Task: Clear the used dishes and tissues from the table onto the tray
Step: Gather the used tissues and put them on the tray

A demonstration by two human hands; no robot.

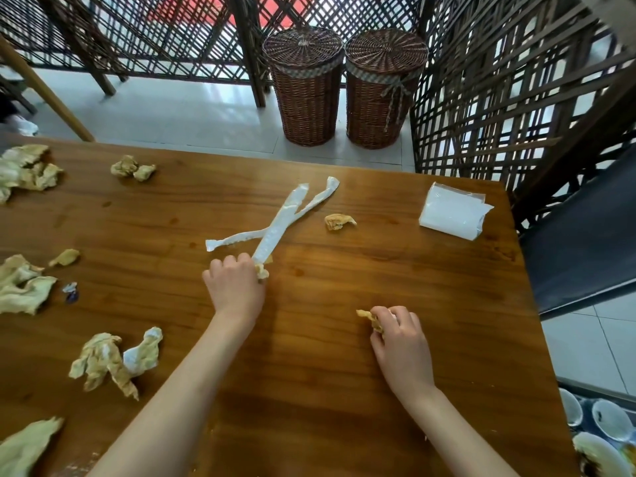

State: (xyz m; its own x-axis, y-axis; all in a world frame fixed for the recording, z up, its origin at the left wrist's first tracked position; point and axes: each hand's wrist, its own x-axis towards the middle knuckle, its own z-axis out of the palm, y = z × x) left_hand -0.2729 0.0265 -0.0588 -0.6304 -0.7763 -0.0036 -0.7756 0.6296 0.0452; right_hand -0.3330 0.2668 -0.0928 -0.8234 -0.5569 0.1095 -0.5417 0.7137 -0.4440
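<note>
Crumpled tissue point(373, 320) in right hand point(401, 342)

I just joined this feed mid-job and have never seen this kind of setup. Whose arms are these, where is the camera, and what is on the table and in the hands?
There is no machine here: a person is clearing a table with bare hands. The single picture comes from a wide-angle camera on their head, looking forward and down, so the arms reach in from the bottom.

The left hand grips the near end of a long white wrapper together with a bit of stained tissue. A second wrapper lies crossed under it. The right hand holds a crumpled tissue.

On the wooden table lie more crumpled stained tissues, mostly at the left, one small one near the middle, plus a clear pack of napkins. Used bowls show at the bottom right, off the table's edge.
</note>
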